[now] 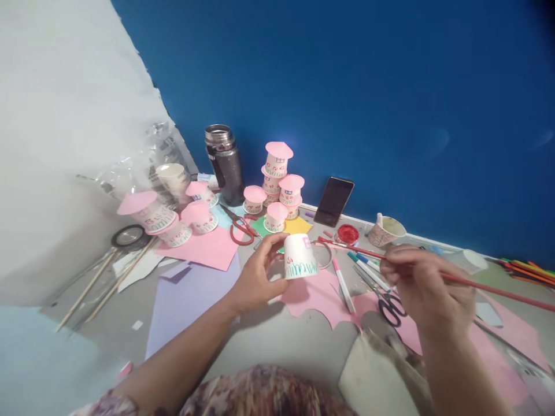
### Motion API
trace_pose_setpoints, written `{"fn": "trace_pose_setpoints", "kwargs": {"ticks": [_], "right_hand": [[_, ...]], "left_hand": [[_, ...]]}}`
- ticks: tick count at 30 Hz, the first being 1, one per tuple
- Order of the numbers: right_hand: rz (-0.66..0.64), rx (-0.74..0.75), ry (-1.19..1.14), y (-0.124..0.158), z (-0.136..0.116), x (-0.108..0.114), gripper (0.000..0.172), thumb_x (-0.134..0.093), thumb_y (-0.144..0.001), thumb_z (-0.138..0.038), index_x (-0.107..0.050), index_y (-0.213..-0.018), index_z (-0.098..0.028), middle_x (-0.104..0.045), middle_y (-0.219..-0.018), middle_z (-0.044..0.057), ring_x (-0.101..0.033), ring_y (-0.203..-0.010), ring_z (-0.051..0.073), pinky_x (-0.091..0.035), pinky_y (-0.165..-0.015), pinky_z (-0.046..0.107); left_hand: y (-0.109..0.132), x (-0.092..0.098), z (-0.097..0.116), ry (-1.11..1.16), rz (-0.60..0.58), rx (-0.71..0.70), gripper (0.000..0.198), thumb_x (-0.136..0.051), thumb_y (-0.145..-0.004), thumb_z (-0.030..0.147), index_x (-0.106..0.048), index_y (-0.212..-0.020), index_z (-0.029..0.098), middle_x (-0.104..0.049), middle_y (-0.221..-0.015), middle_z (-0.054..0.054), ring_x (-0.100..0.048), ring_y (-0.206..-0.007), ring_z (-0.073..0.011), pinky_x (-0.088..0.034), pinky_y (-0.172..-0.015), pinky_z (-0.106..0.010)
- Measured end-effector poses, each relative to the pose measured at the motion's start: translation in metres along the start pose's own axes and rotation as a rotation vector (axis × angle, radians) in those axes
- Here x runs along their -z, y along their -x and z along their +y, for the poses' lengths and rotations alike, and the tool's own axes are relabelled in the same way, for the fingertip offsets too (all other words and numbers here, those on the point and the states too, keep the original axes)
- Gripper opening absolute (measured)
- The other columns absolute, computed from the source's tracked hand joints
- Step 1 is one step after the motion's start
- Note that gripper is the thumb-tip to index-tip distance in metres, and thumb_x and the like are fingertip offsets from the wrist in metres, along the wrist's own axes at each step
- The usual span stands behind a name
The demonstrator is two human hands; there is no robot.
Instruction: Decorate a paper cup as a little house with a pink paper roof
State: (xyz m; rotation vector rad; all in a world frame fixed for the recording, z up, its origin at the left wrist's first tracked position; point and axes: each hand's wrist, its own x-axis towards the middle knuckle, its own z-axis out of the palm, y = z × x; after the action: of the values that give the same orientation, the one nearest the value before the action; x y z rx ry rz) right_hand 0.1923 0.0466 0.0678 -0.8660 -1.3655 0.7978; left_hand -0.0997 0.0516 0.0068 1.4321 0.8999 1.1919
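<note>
My left hand (260, 274) grips a white paper cup (298, 257) turned upside down, with green grass strokes, red flowers and a purple window drawn on it. In my right hand (433, 286) is a long red paintbrush (373, 253), its tip pointing left beside the cup; I cannot tell whether it touches. Just beyond the cup sits a small open pot of red paint (347, 233). Pink cut paper (310, 300) lies under the cup, with a pink-capped marker (342, 283) on it. Black-handled scissors (390, 306) rest near my right hand.
Several decorated cups with pink paper roofs (278, 151) stand stacked at the back. Behind are a dark flask (226, 173), a phone (333, 201) leaning on the blue wall and a mug (387, 231). Red-handled scissors (241, 230), black tape (129, 236) and sticks (89, 289) lie left.
</note>
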Motion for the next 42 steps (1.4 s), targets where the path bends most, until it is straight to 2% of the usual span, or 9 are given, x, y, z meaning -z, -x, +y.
{"fn": "trace_pose_setpoints", "kwargs": {"ticks": [3, 6, 10, 15, 19, 29, 36, 42], "right_hand": [[-0.028, -0.018, 0.062, 0.004, -0.003, -0.001, 0.017, -0.08, -0.092, -0.04, -0.083, -0.092, -0.024, -0.072, -0.073, 0.005, -0.066, -0.066, 0.019, -0.052, -0.052, 0.03], [-0.058, -0.029, 0.056, 0.007, -0.006, -0.004, 0.015, -0.08, -0.093, -0.038, -0.081, -0.093, -0.023, -0.074, -0.074, 0.004, -0.069, -0.065, 0.017, -0.055, -0.052, 0.027], [-0.057, -0.01, 0.081, 0.008, -0.007, -0.008, 0.014, -0.079, -0.094, -0.036, -0.08, -0.09, -0.023, -0.075, -0.071, 0.003, -0.07, -0.061, 0.017, -0.057, -0.049, 0.025], [-0.015, -0.036, 0.199, 0.01, -0.008, -0.015, 0.02, -0.077, -0.095, -0.038, -0.08, -0.086, -0.02, -0.077, -0.068, 0.004, -0.068, -0.052, 0.016, -0.058, -0.045, 0.026], [0.031, -0.074, 0.188, 0.012, -0.01, -0.019, 0.023, -0.078, -0.094, -0.042, -0.079, -0.085, -0.021, -0.077, -0.068, 0.004, -0.066, -0.052, 0.016, -0.057, -0.046, 0.026], [-0.082, 0.004, 0.221, 0.008, -0.005, -0.018, 0.022, -0.073, -0.098, -0.038, -0.078, -0.085, -0.021, -0.078, -0.068, 0.004, -0.067, -0.049, 0.015, -0.056, -0.044, 0.024], [-0.006, -0.04, 0.252, 0.009, -0.008, -0.013, 0.021, -0.075, -0.097, -0.039, -0.078, -0.086, -0.021, -0.079, -0.07, 0.004, -0.068, -0.055, 0.016, -0.057, -0.047, 0.025], [-0.044, -0.035, 0.269, 0.007, -0.008, -0.01, 0.024, -0.074, -0.097, -0.042, -0.078, -0.084, -0.022, -0.077, -0.068, 0.003, -0.067, -0.052, 0.016, -0.058, -0.046, 0.026]], "left_hand": [[0.0, 0.001, 0.003, -0.106, 0.027, -0.018, 0.073, -0.082, -0.077, 0.014, -0.049, -0.141, 0.027, -0.053, -0.153, -0.013, -0.054, -0.144, -0.0334, -0.045, -0.12, -0.052], [0.001, 0.002, 0.006, -0.241, 0.047, -0.047, 0.073, -0.08, -0.076, 0.014, -0.05, -0.14, 0.028, -0.053, -0.148, -0.012, -0.054, -0.14, -0.0336, -0.049, -0.116, -0.052], [0.002, 0.002, 0.01, -0.311, 0.019, -0.05, 0.073, -0.077, -0.073, 0.012, -0.05, -0.14, 0.028, -0.052, -0.145, -0.011, -0.054, -0.138, -0.0334, -0.05, -0.113, -0.051], [0.004, 0.0, 0.012, -0.321, -0.024, -0.043, 0.076, -0.072, -0.07, 0.01, -0.05, -0.14, 0.027, -0.052, -0.146, -0.011, -0.053, -0.138, -0.033, -0.05, -0.114, -0.051], [0.005, -0.002, 0.012, -0.335, -0.043, -0.046, 0.075, -0.073, -0.071, 0.01, -0.05, -0.14, 0.029, -0.053, -0.144, -0.01, -0.054, -0.135, -0.0326, -0.051, -0.113, -0.05], [0.004, -0.005, 0.017, -0.315, -0.074, -0.086, 0.071, -0.071, -0.072, 0.011, -0.051, -0.138, 0.027, -0.056, -0.138, -0.009, -0.057, -0.13, -0.0299, -0.053, -0.109, -0.046], [0.005, -0.004, 0.014, -0.304, -0.077, -0.079, 0.07, -0.07, -0.073, 0.011, -0.051, -0.138, 0.027, -0.055, -0.139, -0.009, -0.056, -0.132, -0.0294, -0.052, -0.11, -0.046], [0.003, -0.003, 0.013, -0.259, -0.072, -0.056, 0.072, -0.071, -0.071, 0.011, -0.051, -0.139, 0.027, -0.055, -0.141, -0.01, -0.056, -0.134, -0.0309, -0.051, -0.112, -0.048]]}}
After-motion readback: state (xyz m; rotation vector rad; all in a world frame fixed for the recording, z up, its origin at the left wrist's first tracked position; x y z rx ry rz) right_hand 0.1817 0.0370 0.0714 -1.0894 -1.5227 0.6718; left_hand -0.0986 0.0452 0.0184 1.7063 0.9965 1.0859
